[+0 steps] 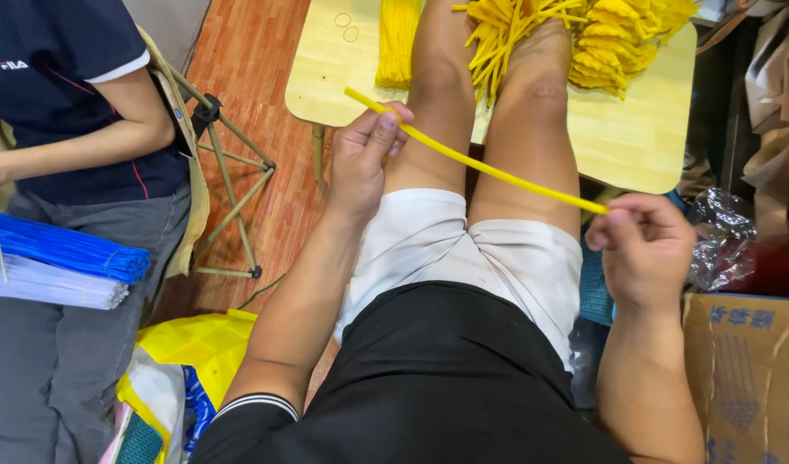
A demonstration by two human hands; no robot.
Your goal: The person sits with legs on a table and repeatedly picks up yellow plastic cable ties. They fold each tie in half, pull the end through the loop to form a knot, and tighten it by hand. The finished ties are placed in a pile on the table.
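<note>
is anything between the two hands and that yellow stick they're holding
Nothing visible. The left hand pinches the yellow pipe cleaner near its upper left end, and the right hand pinches its lower right end. Both grip it directly; the span between runs free above the person's legs.

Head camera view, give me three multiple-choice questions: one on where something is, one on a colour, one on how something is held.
1. Where does the pile of bent yellow stems lie?
A. on the wooden table
B. on the floor
C. in the cardboard box

2. What colour is the top bundle of stems on the neighbour's lap?
A. red
B. blue
C. green

3. How is the yellow stem held?
A. by the left hand alone
B. lying loose
C. pinched at both ends, right hand too

Answers: 1 A, it rests on the tabletop; 2 B, blue above white; 3 C, each hand grips one end.
</note>
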